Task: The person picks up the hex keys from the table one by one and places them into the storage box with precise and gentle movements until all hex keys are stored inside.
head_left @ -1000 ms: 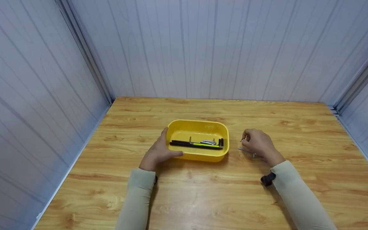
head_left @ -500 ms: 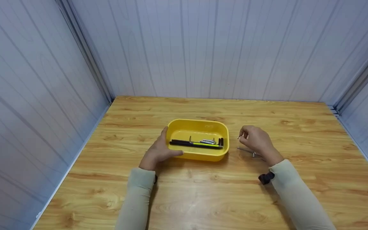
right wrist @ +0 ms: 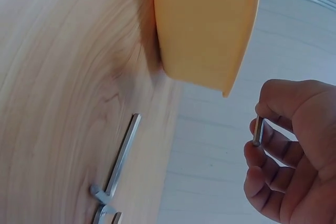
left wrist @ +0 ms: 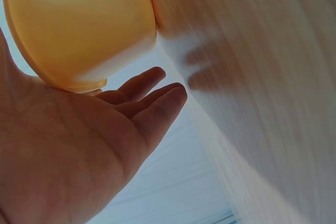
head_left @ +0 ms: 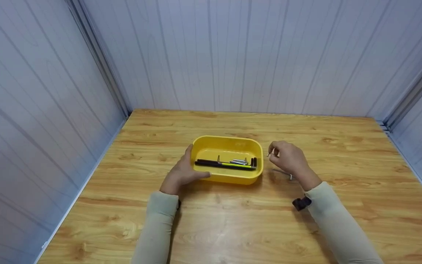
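In the head view my left hand [head_left: 181,171] rests against the left end of a yellow plastic tub [head_left: 225,180], its thumb along the front side. The left wrist view shows the tub wall [left wrist: 100,19] against the hand, with several fingers extended below the rim. My right hand [head_left: 291,158] is raised just right of the tub, pinching a small metal hex key [right wrist: 258,131] between thumb and fingertips. Inside the tub lie black hex keys [head_left: 205,163], one with a yellow-green sleeve [head_left: 233,166], and smaller silver ones [head_left: 238,161].
Below the right hand, a silver hex key [right wrist: 123,153] lies on the wooden table [head_left: 211,227], with more metal pieces [right wrist: 102,213] beside it at the frame's edge. White panel walls [head_left: 229,55] stand behind and at both sides of the table.
My right hand has lifted away from the loose hex keys and moved left toward the tub, with the small hex key in its fingertips. The left hand and tub have stayed put.
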`<state>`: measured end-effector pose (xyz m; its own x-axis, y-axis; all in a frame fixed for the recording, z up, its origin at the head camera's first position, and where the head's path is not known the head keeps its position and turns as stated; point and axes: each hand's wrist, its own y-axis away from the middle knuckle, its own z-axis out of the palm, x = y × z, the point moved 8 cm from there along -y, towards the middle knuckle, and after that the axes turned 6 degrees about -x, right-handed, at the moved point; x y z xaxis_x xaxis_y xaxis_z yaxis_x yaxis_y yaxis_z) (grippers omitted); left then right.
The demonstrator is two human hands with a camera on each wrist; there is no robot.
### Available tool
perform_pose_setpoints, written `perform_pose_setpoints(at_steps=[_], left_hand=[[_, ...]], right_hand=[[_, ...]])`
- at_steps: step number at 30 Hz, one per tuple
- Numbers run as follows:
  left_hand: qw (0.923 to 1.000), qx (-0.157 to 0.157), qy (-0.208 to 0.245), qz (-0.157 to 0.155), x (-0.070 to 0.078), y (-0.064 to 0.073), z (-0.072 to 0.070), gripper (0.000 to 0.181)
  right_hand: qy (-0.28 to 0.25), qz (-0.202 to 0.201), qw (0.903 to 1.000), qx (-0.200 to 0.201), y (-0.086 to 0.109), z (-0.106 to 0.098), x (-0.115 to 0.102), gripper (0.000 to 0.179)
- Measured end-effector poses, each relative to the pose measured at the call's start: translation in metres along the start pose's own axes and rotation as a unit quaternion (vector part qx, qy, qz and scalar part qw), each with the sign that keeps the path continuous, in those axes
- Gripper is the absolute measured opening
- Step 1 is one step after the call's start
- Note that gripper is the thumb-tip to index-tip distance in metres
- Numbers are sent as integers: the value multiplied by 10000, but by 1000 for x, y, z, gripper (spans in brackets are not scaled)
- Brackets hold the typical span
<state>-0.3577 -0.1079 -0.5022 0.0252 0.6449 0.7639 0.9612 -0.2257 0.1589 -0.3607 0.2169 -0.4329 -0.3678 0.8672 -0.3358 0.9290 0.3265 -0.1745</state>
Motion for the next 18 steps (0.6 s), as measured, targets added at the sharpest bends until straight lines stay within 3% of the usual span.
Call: perform_pose_setpoints(at_steps=[18], left_hand=[[9999,-39,-81,52,-1,-1,0,130]], right_hand=[[-32,-202,9998,69,-5,2,-23,10]])
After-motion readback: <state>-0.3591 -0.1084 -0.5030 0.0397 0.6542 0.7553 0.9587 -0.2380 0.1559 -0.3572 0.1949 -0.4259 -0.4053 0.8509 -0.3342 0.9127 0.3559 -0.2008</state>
